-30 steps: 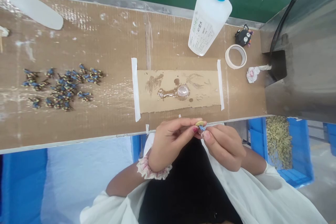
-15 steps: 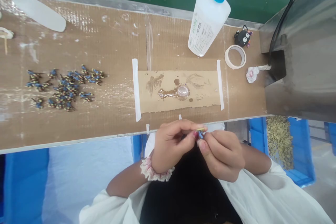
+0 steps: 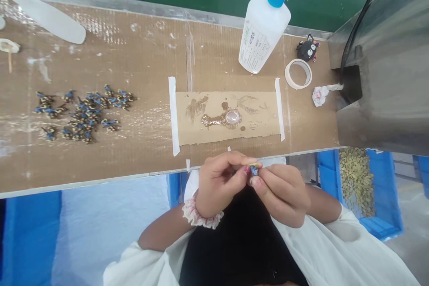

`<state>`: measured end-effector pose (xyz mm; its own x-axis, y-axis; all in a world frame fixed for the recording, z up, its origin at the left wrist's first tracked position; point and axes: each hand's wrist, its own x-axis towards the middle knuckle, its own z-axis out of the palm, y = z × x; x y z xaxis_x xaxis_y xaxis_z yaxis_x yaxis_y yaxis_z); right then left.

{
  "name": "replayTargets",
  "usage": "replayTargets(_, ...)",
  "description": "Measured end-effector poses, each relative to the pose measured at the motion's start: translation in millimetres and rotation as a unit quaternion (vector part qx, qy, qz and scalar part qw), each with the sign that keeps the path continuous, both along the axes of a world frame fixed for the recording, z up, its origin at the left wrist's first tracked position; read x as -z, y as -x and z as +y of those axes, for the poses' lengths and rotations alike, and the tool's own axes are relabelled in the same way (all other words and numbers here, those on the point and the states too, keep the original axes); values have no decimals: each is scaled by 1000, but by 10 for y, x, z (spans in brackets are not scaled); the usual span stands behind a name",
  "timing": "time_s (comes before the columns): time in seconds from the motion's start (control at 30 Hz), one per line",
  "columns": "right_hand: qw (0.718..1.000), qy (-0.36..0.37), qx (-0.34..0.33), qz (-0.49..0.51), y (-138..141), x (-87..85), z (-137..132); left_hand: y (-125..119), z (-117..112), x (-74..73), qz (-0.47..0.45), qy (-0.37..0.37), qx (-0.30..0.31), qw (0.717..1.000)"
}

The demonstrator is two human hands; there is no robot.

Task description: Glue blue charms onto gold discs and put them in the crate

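Observation:
Just past the front edge of the bench, my two hands meet fingertip to fingertip around a small blue and yellow figurine (image 3: 254, 170). My left hand (image 3: 219, 183), with a frilly band at the wrist, pinches its yellowish part between thumb and forefinger. From the other side, my right hand (image 3: 284, 194) has thumb and fingers closed on the blue part. Fingers cover much of the piece, so its full shape is hidden. Similar blue and yellow figurines (image 3: 85, 116) lie in a loose cluster at the bench's left.
A taped cardboard sheet (image 3: 264, 127) carries a wet, shiny glue puddle (image 3: 232, 117). Behind it stands a glue bottle (image 3: 263, 31) with a blue nozzle. A tape roll (image 3: 286, 73), a black toy (image 3: 305, 50) and a metal housing (image 3: 385, 76) are on the right. Below, a blue bin (image 3: 385, 192) holds yellowish pieces.
The whole view has shifted slightly. Both hands keep their pinch on the figurine, with the fingers moving only a little.

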<state>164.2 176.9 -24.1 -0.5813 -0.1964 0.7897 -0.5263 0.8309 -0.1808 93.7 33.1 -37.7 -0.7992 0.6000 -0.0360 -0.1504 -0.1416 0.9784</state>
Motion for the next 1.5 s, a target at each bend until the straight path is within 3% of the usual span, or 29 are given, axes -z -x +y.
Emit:
replayTargets(0.1, 999, 12, -4, -36, -11, -36, 36, 8, 6, 15, 5, -6, 5, 1000)
replayTargets(0.2, 983, 118, -42, -137, -32, -64, 55, 15, 15, 43, 0, -22, 6, 1000)
replayTargets(0.33, 920, 314, -28, -234, -69, -72, 35, 3, 17, 80, -57, -75, 18, 995)
replayTargets(0.4, 888, 366, 8, -278, -84, -70, 22, -5, 11, 89, -65, -79, 22, 994)
replayTargets(0.6, 846, 424, -14, -323, -79, -59, 15, 17, -3, 88, -17, -84, 43, 995)
replayTargets(0.8, 742, 557, -107, -357, -77, 12, -5, 49, -14, 92, 65, -62, 67, 994)
replayTargets(1.07, 709, 593, -156, -349, -80, 86, 15, 98, -57, 104, 159, -44, 88, 982)
replayTargets(1.23, 708, 594, -146, -353, -71, 110, 24, 98, -55, 112, 137, -53, 86, 985)
replayTargets(1.3, 728, 576, -104, -355, -88, 84, 37, 73, -47, 111, 73, -58, 89, 992)
replayTargets(1.4, 813, 484, -7, -324, -137, 2, 78, 39, -25, 83, -53, -63, 80, 993)
replayTargets(1.5, 898, 342, 20, -275, -171, -101, 119, 39, 6, 40, -104, -53, 80, 990)
